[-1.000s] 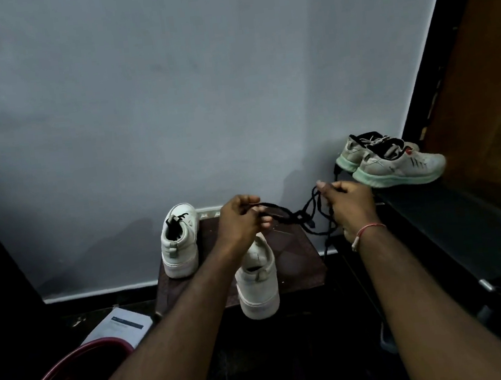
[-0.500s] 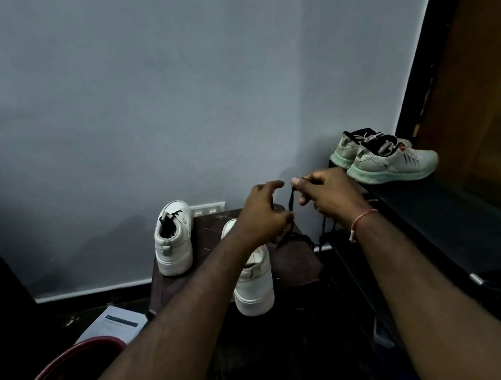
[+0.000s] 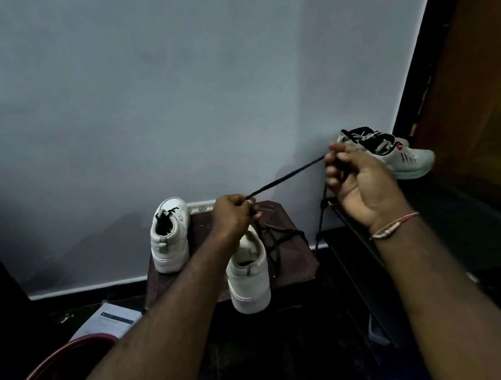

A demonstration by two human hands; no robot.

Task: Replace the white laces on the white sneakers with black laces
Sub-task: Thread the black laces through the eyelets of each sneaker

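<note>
At centre frame, a person stretches a black lace (image 3: 285, 177) taut between two hands above a small dark table (image 3: 301, 265). The left hand (image 3: 235, 215) pinches one part of it between thumb and curled fingers. The right hand (image 3: 364, 186), higher and toward the right of the frame, grips another part in curled fingers. The lace's straight span rises from lower left to upper right, while slack loops trail from the left hand onto the table and hang below the right hand. Directly beneath the left hand stands the near white sneaker (image 3: 248, 274), heel toward the camera. The wrist hides its eyelets, so whether any lace is threaded there cannot be told. A second white sneaker (image 3: 170, 239), to its left, shows black lacing at its opening. The left hand is plainly the nearer to the near shoe, so threading likely means bringing a lace end down from there. Grey running shoes (image 3: 404, 156) sit at right, behind the right hand.
</note>
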